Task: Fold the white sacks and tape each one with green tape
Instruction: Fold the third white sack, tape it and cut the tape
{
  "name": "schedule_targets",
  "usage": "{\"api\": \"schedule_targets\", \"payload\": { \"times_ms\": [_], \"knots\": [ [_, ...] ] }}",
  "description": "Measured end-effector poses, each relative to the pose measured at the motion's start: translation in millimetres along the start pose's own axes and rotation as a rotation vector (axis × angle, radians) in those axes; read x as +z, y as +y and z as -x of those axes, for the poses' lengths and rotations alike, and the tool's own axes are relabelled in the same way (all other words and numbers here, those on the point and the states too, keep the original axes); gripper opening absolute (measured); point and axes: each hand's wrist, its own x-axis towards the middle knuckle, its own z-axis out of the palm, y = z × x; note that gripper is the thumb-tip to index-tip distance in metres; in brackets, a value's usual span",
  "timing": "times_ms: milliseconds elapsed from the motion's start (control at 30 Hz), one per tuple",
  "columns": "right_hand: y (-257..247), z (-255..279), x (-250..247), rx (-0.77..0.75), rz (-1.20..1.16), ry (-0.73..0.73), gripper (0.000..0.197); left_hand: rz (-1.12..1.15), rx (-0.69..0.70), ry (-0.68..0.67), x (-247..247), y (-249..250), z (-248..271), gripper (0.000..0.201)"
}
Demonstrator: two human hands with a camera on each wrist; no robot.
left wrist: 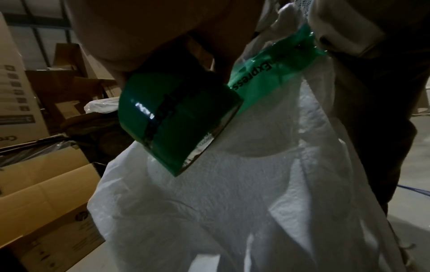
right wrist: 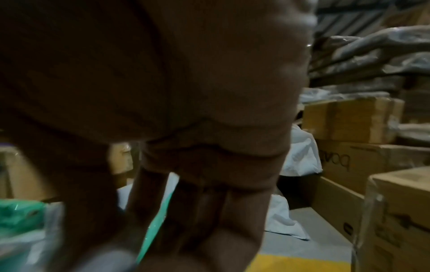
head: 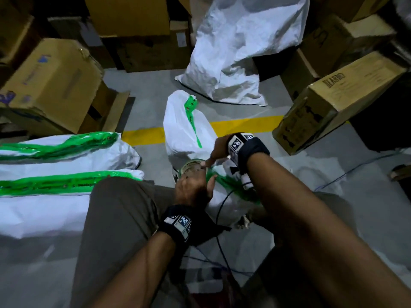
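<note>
The green tape strip point(left wrist: 260, 81) reads "Express" in black. A box point(head: 333, 101) at two o'clock carries a printed word, seemingly "BEARDO", not surely legible.

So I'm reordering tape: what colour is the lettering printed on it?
Black lettering on the green tape, clearest in the left wrist view.

- The left hand point(head: 193, 188) curls round the tape roll point(head: 191, 167), wrist in a dark band, forearm reaching up from below the roll.
- The right hand point(head: 219, 150) sits just right of the roll, wrist bent, fingers point(head: 208, 162) pointing down at its rim.
- Whether the right hand grips anything cannot be told.
</note>
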Motion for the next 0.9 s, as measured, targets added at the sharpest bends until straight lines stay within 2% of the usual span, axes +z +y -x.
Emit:
{"api": "schedule_targets", "payload": {
  "times_ms": [33, 67, 100, 167, 267, 400, 500, 567, 633, 767, 833, 900],
  "knots": [
    [3.4, -2.1, 5.2, 0.031, -0.026, 0.011, 0.044, -0.014, -0.018, 0.008, -0.2, -0.5, 0.9, 0.040],
    [6.6, -0.5, 9.3, 0.038, -0.060, 0.060, 0.027, -0.022, -0.037, 0.021, 1.3, -1.8, 2.2, 0.040],
    [10.7, 0.6, 12.7, 0.037, -0.080, 0.130, 0.026, -0.020, -0.057, 0.030, 3.6, -3.8, 3.4, 0.041],
    [14.1, 14.3, 16.1, 0.023, -0.090, 0.181, 0.045, 0.039, -0.079, -0.009, 4.4, -6.7, 4.9, 0.042],
    [22.4, 32.7, 23.0, -0.011, -0.179, 0.066, 0.057, 0.126, -0.092, -0.124, 0.7, -7.9, 2.0, 0.042],
    [32.5, 36.5, 35.5, 0.018, -0.397, 0.065, 0.040, 0.123, -0.121, -0.235, -1.4, -4.0, 2.2, 0.038],
    [31.9, 44.0, 36.3, 0.037, -0.584, -0.102, 0.046, 0.156, -0.139, -0.285, 3.9, -5.2, 13.3, 0.040],
    [26.7, 43.4, 28.5, 0.052, -0.566, -0.170, 0.053, 0.202, -0.144, -0.285, 10.1, -7.6, 21.4, 0.046],
    [13.2, 38.2, 16.6, 0.063, -0.432, -0.111, 0.061, 0.246, -0.151, -0.240, 15.5, -9.2, 25.5, 0.046],
    [-18.7, 8.9, 15.3, 0.075, -0.540, -0.096, 0.076, 0.272, -0.121, -0.191, 15.6, -13.8, 29.0, 0.045],
    [-30.1, -4.4, 27.7, 0.103, -0.575, -0.150, 0.080, 0.271, -0.090, -0.212, 12.9, -19.4, 31.2, 0.045],
    [-34.1, -11.4, 44.0, 0.134, -0.610, -0.179, 0.079, 0.292, -0.065, -0.292, 10.6, -26.0, 33.0, 0.043]
  ]
}}
